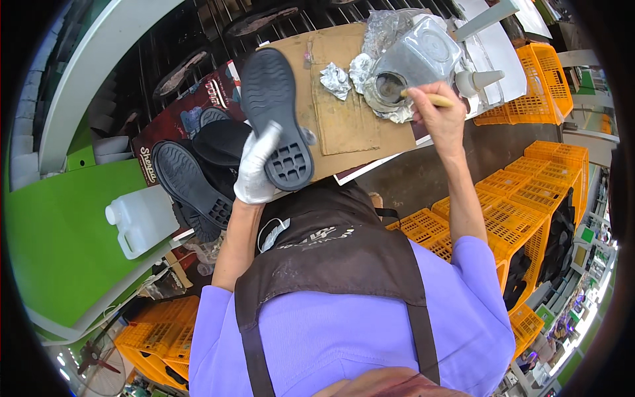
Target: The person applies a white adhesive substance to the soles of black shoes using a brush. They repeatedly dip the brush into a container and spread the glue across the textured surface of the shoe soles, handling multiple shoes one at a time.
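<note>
My left hand (259, 162), in a white glove, grips a black shoe sole (270, 89) near its heel end. The ridged tread and the square-hollowed heel face up toward me. Bare, my right hand (439, 116) pinches a brush with a pale wooden handle (436, 100). Its tip reaches into a small round container (390, 88) with a crusted whitish rim, so the bristles are hidden. Crumpled white wads (335, 81) lie on the cardboard (344, 126) between my hands. More black soles (185, 175) are piled left of my left wrist.
A clear plastic jar (433, 47) and a white nozzle bottle (477, 82) stand beyond my right hand. A white jug (142, 221) rests on the green surface (59, 245) at left. Orange crates (509, 221) line the right side. Black rollers (218, 30) run behind the cardboard.
</note>
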Demonstrator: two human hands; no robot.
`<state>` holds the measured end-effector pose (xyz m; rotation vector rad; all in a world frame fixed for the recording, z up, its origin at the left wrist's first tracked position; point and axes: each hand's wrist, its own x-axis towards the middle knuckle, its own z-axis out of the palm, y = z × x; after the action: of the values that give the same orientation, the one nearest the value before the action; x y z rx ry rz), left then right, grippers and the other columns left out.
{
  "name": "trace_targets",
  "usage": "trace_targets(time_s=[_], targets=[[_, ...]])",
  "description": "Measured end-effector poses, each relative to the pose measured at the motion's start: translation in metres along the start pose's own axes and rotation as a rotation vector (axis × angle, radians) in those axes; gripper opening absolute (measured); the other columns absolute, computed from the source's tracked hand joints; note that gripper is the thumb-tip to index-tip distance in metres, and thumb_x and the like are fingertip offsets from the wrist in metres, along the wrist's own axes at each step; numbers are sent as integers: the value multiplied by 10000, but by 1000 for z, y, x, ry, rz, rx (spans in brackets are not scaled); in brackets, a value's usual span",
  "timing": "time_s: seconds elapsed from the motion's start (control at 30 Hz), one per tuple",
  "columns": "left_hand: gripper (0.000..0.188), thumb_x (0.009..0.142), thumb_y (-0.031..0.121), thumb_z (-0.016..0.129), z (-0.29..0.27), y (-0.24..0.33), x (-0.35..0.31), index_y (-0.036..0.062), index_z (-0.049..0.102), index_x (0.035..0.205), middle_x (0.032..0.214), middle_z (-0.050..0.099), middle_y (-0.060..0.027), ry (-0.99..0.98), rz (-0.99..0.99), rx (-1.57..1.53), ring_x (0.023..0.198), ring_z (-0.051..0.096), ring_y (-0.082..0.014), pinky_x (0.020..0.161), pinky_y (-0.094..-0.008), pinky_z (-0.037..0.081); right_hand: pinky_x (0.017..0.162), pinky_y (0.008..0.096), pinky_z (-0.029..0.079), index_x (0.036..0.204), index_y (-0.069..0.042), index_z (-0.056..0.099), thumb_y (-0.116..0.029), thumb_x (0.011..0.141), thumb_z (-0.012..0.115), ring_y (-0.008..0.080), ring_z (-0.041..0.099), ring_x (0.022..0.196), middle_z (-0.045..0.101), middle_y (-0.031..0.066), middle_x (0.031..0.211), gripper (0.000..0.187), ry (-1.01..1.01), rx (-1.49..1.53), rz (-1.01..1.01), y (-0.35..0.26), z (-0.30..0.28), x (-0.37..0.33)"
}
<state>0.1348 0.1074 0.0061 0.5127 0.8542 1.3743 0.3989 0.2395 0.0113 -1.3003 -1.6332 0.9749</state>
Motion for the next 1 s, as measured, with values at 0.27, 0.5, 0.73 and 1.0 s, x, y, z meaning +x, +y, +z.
trace_targets(time_s=[0.27,0.5,0.73,1.0], targets=[[616,942,484,309,23,-3,10,-2,367,1315,1114,565,-228,-53,3,-175,1002,582,-315,895,-409,450,436,170,398,750,-32,604,-182,834,679,31,516,490,582,4,587,188,55,126,145,-3,-10,-18],[781,721,157,763,21,-9,25,41,314,1349,1212,524,-153,-143,334,148,1117,526,-236,951,-351,457,460,198,410,822,-29,626,-143,833,665,39,529,524,598,7,629,121,-148,-43,51,-14,-28,-8],[708,702,28,743,18,-11,38,53,376,1308,1246,495,-119,-61,368,358,1143,502,-224,957,-342,438,679,361,438,904,-17,645,-76,769,641,295,540,761,540,119,755,147,-709,-466,-439,-30,-52,18],[768,714,21,747,42,1,51,74,291,1330,1313,430,-92,-35,465,218,1183,470,-200,994,-347,411,557,218,459,890,38,615,-44,832,615,97,574,634,600,51,725,100,-135,77,-50,-28,-68,-8]])
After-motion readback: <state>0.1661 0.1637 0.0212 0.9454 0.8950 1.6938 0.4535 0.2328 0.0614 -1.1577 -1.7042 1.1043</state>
